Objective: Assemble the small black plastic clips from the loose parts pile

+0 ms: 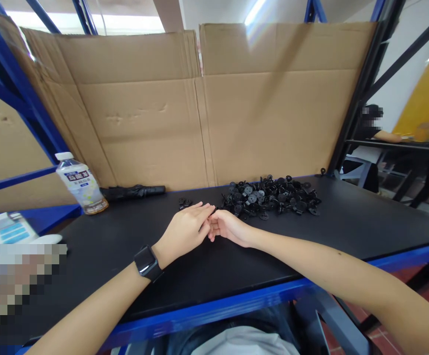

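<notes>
Head view: left hand (183, 229) and right hand (227, 228), released, empty
I log both open, fingertips touching, just before a heap of black plastic fasteners (269, 197) on the black bench top (347, 222); a small cluster of fasteners (185, 202) lies apart. The cardboard sheet (136, 123) seems placed to stop strays.

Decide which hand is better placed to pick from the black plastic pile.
Probably right: the right hand lies just in front of the black plastic pile; the left hand sits further left.
</notes>
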### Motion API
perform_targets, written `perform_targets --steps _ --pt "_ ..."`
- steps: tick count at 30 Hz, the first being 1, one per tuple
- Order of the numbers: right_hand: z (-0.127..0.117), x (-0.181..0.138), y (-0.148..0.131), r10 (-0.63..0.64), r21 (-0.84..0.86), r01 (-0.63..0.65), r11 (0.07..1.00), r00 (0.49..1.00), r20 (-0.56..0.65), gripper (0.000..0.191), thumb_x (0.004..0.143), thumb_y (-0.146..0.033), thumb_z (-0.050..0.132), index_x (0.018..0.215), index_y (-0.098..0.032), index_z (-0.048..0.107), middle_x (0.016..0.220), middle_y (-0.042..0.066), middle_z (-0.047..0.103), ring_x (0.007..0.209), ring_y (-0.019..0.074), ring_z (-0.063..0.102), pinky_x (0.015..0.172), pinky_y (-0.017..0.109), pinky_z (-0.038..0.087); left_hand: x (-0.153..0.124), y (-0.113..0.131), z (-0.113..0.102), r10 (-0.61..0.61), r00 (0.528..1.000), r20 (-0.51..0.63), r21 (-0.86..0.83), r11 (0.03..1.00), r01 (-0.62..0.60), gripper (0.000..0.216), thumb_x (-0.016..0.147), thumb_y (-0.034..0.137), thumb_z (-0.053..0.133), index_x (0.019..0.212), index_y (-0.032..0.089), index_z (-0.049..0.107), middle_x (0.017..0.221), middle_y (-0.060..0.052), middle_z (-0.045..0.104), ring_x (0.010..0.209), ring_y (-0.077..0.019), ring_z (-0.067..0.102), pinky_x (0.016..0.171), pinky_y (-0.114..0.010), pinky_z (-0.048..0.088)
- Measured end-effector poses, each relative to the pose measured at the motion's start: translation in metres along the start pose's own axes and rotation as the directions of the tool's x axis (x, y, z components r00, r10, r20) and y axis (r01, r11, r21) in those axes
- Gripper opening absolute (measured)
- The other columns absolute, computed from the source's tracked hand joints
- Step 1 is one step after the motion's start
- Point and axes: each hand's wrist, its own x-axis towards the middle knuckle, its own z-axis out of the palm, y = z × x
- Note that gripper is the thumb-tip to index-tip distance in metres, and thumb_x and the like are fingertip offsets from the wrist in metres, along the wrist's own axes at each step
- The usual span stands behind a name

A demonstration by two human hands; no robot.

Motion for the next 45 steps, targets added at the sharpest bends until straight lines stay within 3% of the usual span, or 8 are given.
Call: perform_targets --steps 6,16,23,35,45 --pt "0.001 -0.001 -0.005 0.063 -0.028 -0.063 0.998 0.998 0.007 0.036 0.08 -0.02 0.028 0.063 -0.012 0.058 0.054 0.005 0.056 0.048 0.0126 0.051 0.057 0.027 0.041 0.003 0.0 -0.008 0.025 1.0 0.014 0.062 0.998 -0.026 0.032 0.086 0.017 0.037 0.103 0.011 0.063 0.104 -0.009 0.067 0.098 -0.021 0.063 0.089 -0.034 0.049" --pt "0.0 -0.002 -0.005 0.11 -0.139 -0.104 0.985 0.994 0.03 0.039 0.082 -0.021 0.025 0.059 -0.012 0.056 0.057 0.008 0.061 0.049 0.014 0.055 0.059 0.029 0.044 0.001 0.0 -0.005 0.236 0.972 0.016 0.205 0.95 -0.235 0.026 0.088 0.014 0.038 0.095 0.007 0.062 0.095 -0.014 0.068 0.089 -0.0209 0.066 0.088 -0.033 0.049" --pt "-0.002 0.0 0.0 0.074 -0.219 -0.069 0.973 0.997 0.013 0.043 0.085 -0.028 0.028 0.06 -0.01 0.057 0.056 0.008 0.06 0.046 0.0133 0.055 0.054 0.028 0.045 0.0 0.004 -0.004 0.258 0.961 0.105 0.202 0.94 -0.274 0.028 0.081 0.009 0.043 0.101 0.001 0.06 0.102 -0.022 0.065 0.096 -0.0256 0.063 0.091 -0.037 0.047" --pt "-0.006 -0.001 0.002 0.086 -0.201 -0.077 0.977 0.996 0.039 0.044 0.086 -0.027 0.026 0.067 -0.007 0.061 0.063 0.013 0.065 0.046 0.0135 0.056 0.053 0.028 0.047 0.0 0.0 0.0 0.243 0.948 0.206 0.204 0.937 -0.285 0.03 0.079 0.007 0.046 0.107 0.002 0.058 0.11 -0.02 0.062 0.104 -0.025 0.06 0.095 -0.036 0.045" --pt "-0.006 -0.001 0.002 0.111 -0.238 -0.098 0.966 0.993 0.04 0.045 0.086 -0.029 0.026 0.064 -0.008 0.059 0.059 0.012 0.064 0.045 0.0136 0.056 0.05 0.027 0.046 0.001 0.004 0.001 0.235 0.964 0.125 0.189 0.948 -0.256 0.025 0.082 0.002 0.041 0.096 0.005 0.061 0.096 -0.018 0.067 0.092 -0.0241 0.065 0.089 -0.036 0.049"
